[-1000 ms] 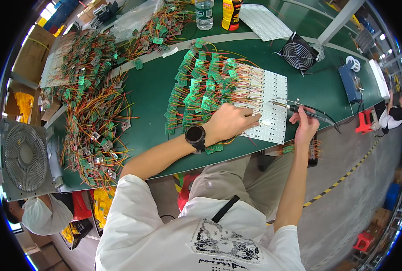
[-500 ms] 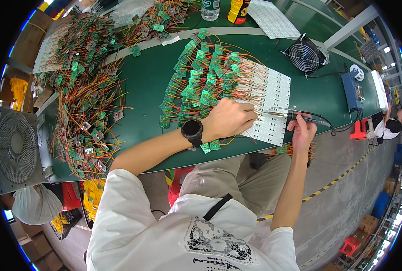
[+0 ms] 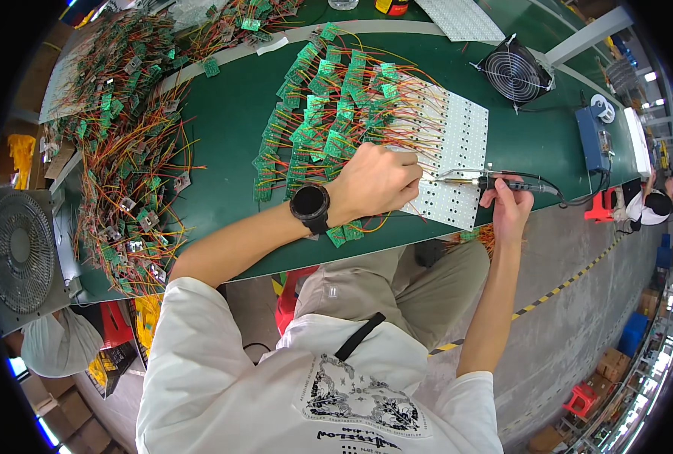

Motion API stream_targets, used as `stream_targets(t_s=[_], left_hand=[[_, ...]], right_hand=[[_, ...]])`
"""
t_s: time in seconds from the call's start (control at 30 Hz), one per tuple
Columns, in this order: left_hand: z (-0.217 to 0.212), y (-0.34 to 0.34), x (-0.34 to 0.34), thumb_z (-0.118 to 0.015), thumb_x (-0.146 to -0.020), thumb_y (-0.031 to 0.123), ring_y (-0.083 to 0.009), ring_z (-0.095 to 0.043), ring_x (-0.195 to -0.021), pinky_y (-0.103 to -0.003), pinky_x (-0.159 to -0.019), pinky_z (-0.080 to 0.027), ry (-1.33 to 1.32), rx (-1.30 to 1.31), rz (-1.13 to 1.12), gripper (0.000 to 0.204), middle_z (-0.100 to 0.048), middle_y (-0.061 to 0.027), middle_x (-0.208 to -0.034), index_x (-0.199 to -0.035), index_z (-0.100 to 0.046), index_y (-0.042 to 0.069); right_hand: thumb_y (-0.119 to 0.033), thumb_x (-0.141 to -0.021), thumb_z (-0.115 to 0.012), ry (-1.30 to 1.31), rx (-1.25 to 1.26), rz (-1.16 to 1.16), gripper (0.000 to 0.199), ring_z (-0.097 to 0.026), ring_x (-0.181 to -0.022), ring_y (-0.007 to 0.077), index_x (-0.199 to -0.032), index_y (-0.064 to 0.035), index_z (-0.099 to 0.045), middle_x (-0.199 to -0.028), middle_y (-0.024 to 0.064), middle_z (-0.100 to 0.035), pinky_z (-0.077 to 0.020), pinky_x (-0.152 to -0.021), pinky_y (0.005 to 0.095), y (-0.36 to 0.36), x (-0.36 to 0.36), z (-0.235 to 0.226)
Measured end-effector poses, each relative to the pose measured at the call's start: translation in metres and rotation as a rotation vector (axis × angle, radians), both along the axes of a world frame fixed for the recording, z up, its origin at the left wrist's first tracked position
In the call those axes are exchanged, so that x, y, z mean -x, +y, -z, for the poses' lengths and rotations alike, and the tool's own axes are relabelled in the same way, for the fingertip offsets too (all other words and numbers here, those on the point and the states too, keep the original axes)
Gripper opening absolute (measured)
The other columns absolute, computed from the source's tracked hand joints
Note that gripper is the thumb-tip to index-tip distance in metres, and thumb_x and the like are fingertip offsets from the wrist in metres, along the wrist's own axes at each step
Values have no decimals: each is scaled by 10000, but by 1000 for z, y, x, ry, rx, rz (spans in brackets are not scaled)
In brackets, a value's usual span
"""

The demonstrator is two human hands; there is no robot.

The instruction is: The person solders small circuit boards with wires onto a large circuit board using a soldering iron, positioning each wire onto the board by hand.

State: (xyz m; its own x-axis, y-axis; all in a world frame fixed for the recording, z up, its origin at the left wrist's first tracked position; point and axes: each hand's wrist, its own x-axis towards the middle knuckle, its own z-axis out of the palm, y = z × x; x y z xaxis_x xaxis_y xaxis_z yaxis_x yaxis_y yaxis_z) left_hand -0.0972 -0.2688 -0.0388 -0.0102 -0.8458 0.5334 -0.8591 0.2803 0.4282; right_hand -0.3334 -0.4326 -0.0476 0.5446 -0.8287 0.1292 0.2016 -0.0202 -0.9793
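My left hand (image 3: 378,181), with a black watch on its wrist, rests on a white perforated board (image 3: 457,147) and pinches thin coloured wires at the board's near edge. Small green circuit boards (image 3: 325,113) on orange and yellow wires fan out to the left of that board. My right hand (image 3: 507,208) grips a black soldering iron (image 3: 514,184) whose metal tip points left toward my left fingers. Both hands are over the near edge of the green table (image 3: 231,129).
A tangled heap of wired green boards (image 3: 117,129) fills the table's left end. A small black fan (image 3: 514,72) and a blue box (image 3: 593,136) stand at the right. A large grey fan (image 3: 19,261) sits at lower left. Another person (image 3: 654,204) sits far right.
The view has shifted slightly. My left hand stays on the board and my right hand has brought the iron's tip a little closer to it.
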Motion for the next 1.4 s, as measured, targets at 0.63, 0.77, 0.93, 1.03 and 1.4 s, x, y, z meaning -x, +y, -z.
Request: stream_targets(t_s=[0.63,0.77,0.93,1.03,1.4], left_hand=[[0,1,0,-653,-728,103,-269,-588,-551,-384,-480,-455,-1,3,8,51,-585,-58,-681,-740,-655,54],[0,1,-1,-653,-729,105,-269,-587,-551,-385,-480,-454,-3,-6,6,52,-585,-56,-685,-744,-655,55],[-3,2,0,-649,-740,110,-269,-591,-560,-384,-482,-453,-14,-18,10,52,-587,-56,-692,-737,-650,57],[-5,3,-1,-651,-756,121,-271,-591,-563,-383,-486,-457,-29,-26,13,66,-596,-59,-705,-739,-647,57],[-43,8,-15,-625,-872,408,-299,-651,-712,-417,-589,-503,-169,-264,287,374,-637,-103,-832,-1018,-581,67]], right_hand=[[-39,-892,-617,35,51,9,188,-598,-535,182,-1028,89,-600,-779,113,-630,-455,-503,273,3,-2,0],[-32,-890,-612,4,30,32,184,-593,-530,185,-1031,86,-605,-823,120,-642,-456,-498,282,2,-1,3],[-48,-888,-610,-55,-1,75,205,-589,-526,195,-1040,91,-605,-864,128,-650,-450,-484,293,1,1,1],[-47,-888,-609,-66,2,46,212,-587,-525,197,-1046,94,-601,-881,134,-651,-445,-481,293,1,1,0],[-66,-896,-607,-69,-24,99,201,-569,-517,172,-1033,80,-601,-805,128,-645,-436,-484,272,4,-2,-1]])
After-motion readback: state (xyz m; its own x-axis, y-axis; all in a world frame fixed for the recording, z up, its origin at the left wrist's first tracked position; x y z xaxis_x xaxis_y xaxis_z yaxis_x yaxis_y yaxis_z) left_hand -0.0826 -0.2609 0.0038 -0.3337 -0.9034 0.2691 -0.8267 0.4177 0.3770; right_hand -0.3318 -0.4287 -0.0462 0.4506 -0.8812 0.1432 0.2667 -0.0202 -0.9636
